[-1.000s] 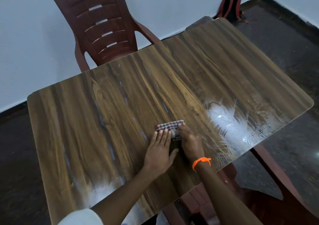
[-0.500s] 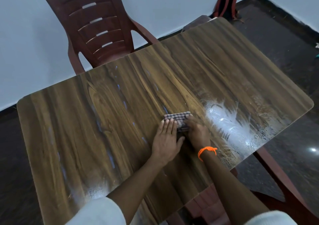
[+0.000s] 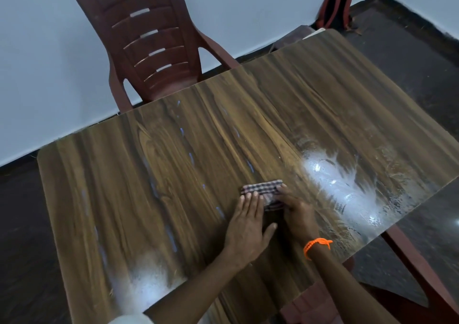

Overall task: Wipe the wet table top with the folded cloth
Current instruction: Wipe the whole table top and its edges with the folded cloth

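A small folded checked cloth [image 3: 263, 190] lies on the wood-grain table top [image 3: 173, 174] near its front middle. My left hand [image 3: 247, 222] rests flat with its fingertips on the cloth's left part. My right hand [image 3: 296, 212], with an orange thread on the wrist, presses on the cloth's right side and covers its near edge. A wet, shiny patch [image 3: 347, 184] spreads just right of the cloth. Another wet smear [image 3: 146, 284] lies at the front left edge.
A dark red plastic chair [image 3: 149, 43] stands behind the table against the white wall. A red and black backpack [image 3: 336, 4] leans in the far corner. Another red chair's parts [image 3: 422, 286] show under the table's front right edge. Dark floor surrounds the table.
Both hands and the cloth have stayed together on the table, sliding slightly toward the wet patch on the right. The camera view has shifted a little.
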`<action>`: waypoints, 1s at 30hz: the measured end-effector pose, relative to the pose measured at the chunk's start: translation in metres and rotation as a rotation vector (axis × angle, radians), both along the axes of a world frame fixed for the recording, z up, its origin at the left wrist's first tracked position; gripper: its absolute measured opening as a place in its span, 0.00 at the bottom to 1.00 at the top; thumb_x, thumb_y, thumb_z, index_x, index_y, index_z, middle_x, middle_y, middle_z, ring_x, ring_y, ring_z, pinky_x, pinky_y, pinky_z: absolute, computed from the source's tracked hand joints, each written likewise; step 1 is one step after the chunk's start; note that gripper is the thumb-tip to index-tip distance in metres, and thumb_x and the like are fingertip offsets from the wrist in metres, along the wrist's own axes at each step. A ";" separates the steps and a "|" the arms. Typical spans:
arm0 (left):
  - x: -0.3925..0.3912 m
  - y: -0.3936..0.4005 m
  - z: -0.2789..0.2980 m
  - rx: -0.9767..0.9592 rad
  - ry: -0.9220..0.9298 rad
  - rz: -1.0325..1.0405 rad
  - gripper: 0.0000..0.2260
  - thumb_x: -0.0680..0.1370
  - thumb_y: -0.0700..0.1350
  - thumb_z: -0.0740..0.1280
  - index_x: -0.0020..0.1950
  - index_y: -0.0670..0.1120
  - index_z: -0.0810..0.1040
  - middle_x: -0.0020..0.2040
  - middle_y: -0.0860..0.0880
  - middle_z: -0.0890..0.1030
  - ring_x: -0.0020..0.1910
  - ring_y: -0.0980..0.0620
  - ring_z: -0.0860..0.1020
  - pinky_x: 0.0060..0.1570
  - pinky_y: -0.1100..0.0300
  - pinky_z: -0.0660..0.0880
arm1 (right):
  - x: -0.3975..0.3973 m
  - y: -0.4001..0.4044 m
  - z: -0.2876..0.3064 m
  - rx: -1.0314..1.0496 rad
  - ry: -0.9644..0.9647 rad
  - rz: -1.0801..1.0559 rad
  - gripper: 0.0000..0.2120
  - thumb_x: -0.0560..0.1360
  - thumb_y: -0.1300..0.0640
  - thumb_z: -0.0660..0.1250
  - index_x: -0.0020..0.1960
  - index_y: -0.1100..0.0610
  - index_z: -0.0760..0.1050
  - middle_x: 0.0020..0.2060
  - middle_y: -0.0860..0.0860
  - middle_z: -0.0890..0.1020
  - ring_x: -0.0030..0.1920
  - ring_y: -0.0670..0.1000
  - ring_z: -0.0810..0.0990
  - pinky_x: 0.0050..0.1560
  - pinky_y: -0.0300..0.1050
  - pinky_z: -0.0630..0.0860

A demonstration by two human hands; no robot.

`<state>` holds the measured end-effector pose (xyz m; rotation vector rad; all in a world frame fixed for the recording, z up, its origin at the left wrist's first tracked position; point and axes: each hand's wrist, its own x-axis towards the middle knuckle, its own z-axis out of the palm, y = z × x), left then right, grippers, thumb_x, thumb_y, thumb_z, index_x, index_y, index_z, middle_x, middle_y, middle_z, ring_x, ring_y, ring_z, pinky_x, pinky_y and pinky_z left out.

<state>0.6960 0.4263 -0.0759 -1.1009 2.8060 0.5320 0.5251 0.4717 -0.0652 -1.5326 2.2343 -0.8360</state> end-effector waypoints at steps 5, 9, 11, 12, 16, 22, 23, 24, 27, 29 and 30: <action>-0.028 -0.059 0.002 -0.052 -0.021 0.008 0.34 0.85 0.61 0.51 0.82 0.39 0.54 0.82 0.39 0.56 0.83 0.43 0.50 0.81 0.45 0.45 | -0.011 -0.057 0.008 0.032 0.043 -0.081 0.16 0.66 0.72 0.69 0.50 0.59 0.84 0.57 0.53 0.82 0.57 0.52 0.81 0.58 0.32 0.68; -0.020 -0.096 0.000 -0.128 -0.055 0.082 0.33 0.85 0.60 0.51 0.82 0.38 0.56 0.82 0.39 0.59 0.82 0.42 0.53 0.81 0.45 0.45 | -0.001 -0.107 0.011 0.061 0.017 -0.005 0.15 0.68 0.69 0.68 0.53 0.60 0.83 0.60 0.55 0.81 0.60 0.54 0.79 0.62 0.42 0.72; -0.008 -0.098 -0.002 -0.146 -0.106 0.106 0.35 0.84 0.62 0.48 0.82 0.38 0.53 0.82 0.38 0.57 0.83 0.42 0.52 0.81 0.45 0.44 | 0.012 -0.119 0.009 0.108 0.048 0.052 0.16 0.72 0.66 0.65 0.59 0.59 0.80 0.63 0.54 0.78 0.63 0.53 0.77 0.64 0.41 0.70; -0.001 -0.095 -0.003 -0.140 -0.114 0.123 0.36 0.84 0.62 0.47 0.83 0.38 0.52 0.82 0.37 0.57 0.83 0.42 0.51 0.81 0.45 0.44 | 0.019 -0.120 0.007 0.125 0.043 0.064 0.17 0.74 0.64 0.64 0.62 0.58 0.78 0.66 0.53 0.76 0.66 0.51 0.74 0.66 0.40 0.68; 0.023 -0.056 -0.003 -0.072 -0.062 0.163 0.38 0.83 0.65 0.46 0.83 0.39 0.51 0.82 0.38 0.55 0.83 0.42 0.50 0.80 0.44 0.47 | 0.037 -0.091 0.000 0.096 0.022 0.112 0.19 0.75 0.65 0.64 0.65 0.58 0.76 0.67 0.52 0.74 0.70 0.47 0.69 0.69 0.38 0.63; 0.002 -0.036 -0.003 -0.003 0.005 0.089 0.38 0.82 0.64 0.51 0.82 0.38 0.55 0.82 0.38 0.58 0.83 0.43 0.51 0.81 0.43 0.49 | 0.015 -0.047 -0.006 0.036 0.046 -0.020 0.17 0.67 0.70 0.70 0.52 0.56 0.83 0.61 0.50 0.80 0.62 0.46 0.77 0.63 0.36 0.69; -0.005 -0.043 -0.003 -0.009 0.014 0.072 0.37 0.82 0.63 0.51 0.82 0.38 0.56 0.81 0.38 0.59 0.83 0.43 0.51 0.81 0.43 0.48 | 0.009 -0.051 -0.007 0.032 0.058 -0.043 0.17 0.67 0.71 0.70 0.52 0.56 0.83 0.61 0.50 0.80 0.62 0.48 0.77 0.62 0.38 0.70; -0.013 -0.052 -0.003 -0.021 0.016 0.060 0.37 0.82 0.63 0.51 0.82 0.38 0.56 0.82 0.38 0.59 0.83 0.43 0.51 0.81 0.44 0.47 | 0.004 -0.058 -0.007 0.025 0.066 -0.064 0.18 0.66 0.72 0.70 0.52 0.57 0.83 0.60 0.51 0.81 0.61 0.49 0.78 0.62 0.39 0.71; -0.030 -0.090 -0.005 -0.077 -0.005 0.058 0.36 0.82 0.62 0.50 0.82 0.39 0.56 0.82 0.39 0.59 0.83 0.43 0.52 0.81 0.44 0.45 | -0.007 -0.096 0.001 0.009 0.051 -0.117 0.18 0.66 0.72 0.67 0.52 0.59 0.82 0.58 0.53 0.82 0.57 0.53 0.80 0.58 0.44 0.76; -0.035 -0.117 -0.005 -0.114 -0.019 0.081 0.35 0.83 0.61 0.50 0.82 0.39 0.57 0.82 0.40 0.60 0.82 0.43 0.54 0.81 0.44 0.45 | -0.008 -0.126 0.010 0.017 0.058 -0.089 0.15 0.66 0.70 0.67 0.49 0.58 0.82 0.53 0.53 0.83 0.52 0.54 0.82 0.53 0.42 0.76; -0.034 -0.129 -0.005 -0.127 -0.022 0.100 0.34 0.83 0.61 0.51 0.82 0.39 0.57 0.82 0.40 0.60 0.82 0.43 0.55 0.81 0.44 0.46 | -0.007 -0.141 0.013 0.020 0.060 -0.057 0.13 0.67 0.69 0.67 0.47 0.57 0.82 0.52 0.53 0.84 0.50 0.54 0.82 0.51 0.41 0.74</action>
